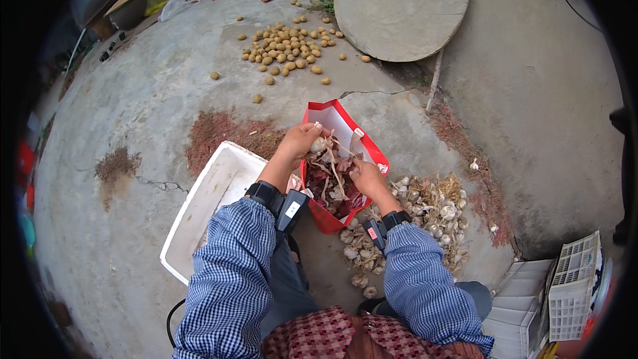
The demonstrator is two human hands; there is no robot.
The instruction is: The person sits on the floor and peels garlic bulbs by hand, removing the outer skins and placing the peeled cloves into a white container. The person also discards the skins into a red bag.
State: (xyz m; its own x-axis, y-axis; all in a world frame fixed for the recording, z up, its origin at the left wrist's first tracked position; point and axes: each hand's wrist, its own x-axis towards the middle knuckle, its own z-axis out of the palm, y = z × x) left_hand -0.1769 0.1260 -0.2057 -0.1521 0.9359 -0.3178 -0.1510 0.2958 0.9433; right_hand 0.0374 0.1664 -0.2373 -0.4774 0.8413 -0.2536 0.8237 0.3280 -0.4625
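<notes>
A garlic bulb point(318, 144) with a dry stalk is held in my left hand point(299, 140), above a red paper bag point(326, 219) with a white inside. My right hand point(368, 177) pinches dry stalk or skin strands at the bag's right side. Dry garlic skins and stalks point(331, 184), many of them purplish, fill the lower part of the bag. To the right of the bag, a heap of garlic bulbs point(443, 209) lies on the concrete, spreading under my right forearm. A white foam box point(199, 209) stands left of the bag, partly hidden by my left arm.
Farther off lies a pile of potatoes point(284, 47), some scattered loose. A round slab point(401, 10) leans against the wall, with a stick point(435, 80) below it. A white plastic crate point(573, 289) stands at lower right. Reddish debris point(219, 134) covers the ground beyond the foam box.
</notes>
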